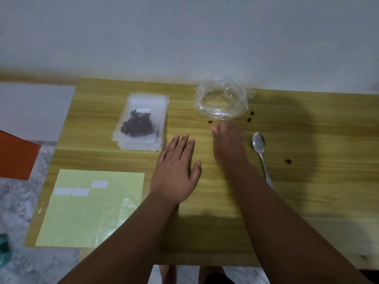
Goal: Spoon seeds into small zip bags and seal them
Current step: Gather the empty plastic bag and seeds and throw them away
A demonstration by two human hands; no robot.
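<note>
1. Step in hand: judged to be the gathering of stray seeds. The clear plastic bag [221, 99], rolled down just beyond the right fingertips, appeared empty.
2. The right hand [227, 144] had its fingers bunched to a narrow point, tips down at the wooden table [307, 130]. One loose seed [209, 121] lay just beyond those tips, slightly to their left. Whether anything was pinched could not be told.
3. The left hand [176, 167] lay flat, fingers straight and slightly spread, holding nothing. The stack of zip bags [141, 146] lay just left of its fingertips, with a filled zip bag [137, 125] on top.
4. The spoon [259, 148] lay untouched just right of the right hand's fingers. Its long axis ran far to near, slanting slightly rightward. The bowl pointed towards the wall and the handle towards the person.
5. The filled zip bag's long axis also ran far to near. Its seal state could not be told.
6. Next move, as judged: a fine fingertip pinch on the loose seed. A pair of seeds [249, 119] lay right of the fingertips, and a lone seed [288, 161] lay well right, past the spoon.
</note>
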